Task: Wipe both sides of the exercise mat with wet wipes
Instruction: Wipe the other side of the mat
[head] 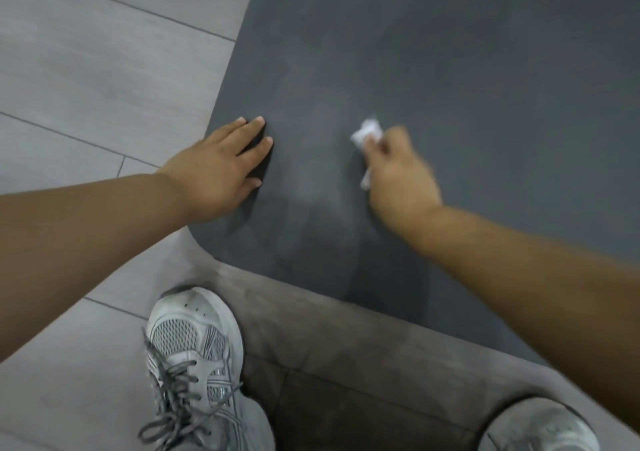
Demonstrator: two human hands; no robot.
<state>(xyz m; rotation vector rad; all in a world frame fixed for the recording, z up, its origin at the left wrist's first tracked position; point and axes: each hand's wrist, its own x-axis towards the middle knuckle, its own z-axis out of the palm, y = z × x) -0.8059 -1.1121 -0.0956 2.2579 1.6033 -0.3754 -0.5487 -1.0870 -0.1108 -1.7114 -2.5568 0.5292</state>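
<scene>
Dark grey rubbery mat (450,70) lay flat on the pale plank floor (86,70), its rounded near corner just ahead of the person's feet. The visible part ran away from the person, up and to the right, and its far end was out of view, so its full length could not be told. The left hand (225,166) was spread flat with straight fingers, palm down on the mat close to its left edge, holding nothing, and looked like it was pinning the mat in place. The right hand (398,170) was further in, toward the mat's middle, with its fingers curled round a crumpled white wipe (367,134) pressed to the surface. That hand and the wipe were blurred, so the exact grip was hard to read. Both hands were on the near end, well apart, with smeary patches between them running back to the near edge, probably damp from wiping. Judgement: the top side was being wiped at the near end, and most of the mat ahead and to the right looked undone. The right hand was nearer that unwiped stretch, so strokes should go forward and right along the mat. The underside was not yet in view. A grey laced shoe (194,364) and a second shoe (540,430) stood on a fuzzy grey strip (346,364) at the mat's near edge, maybe a rug, could not tell.
</scene>
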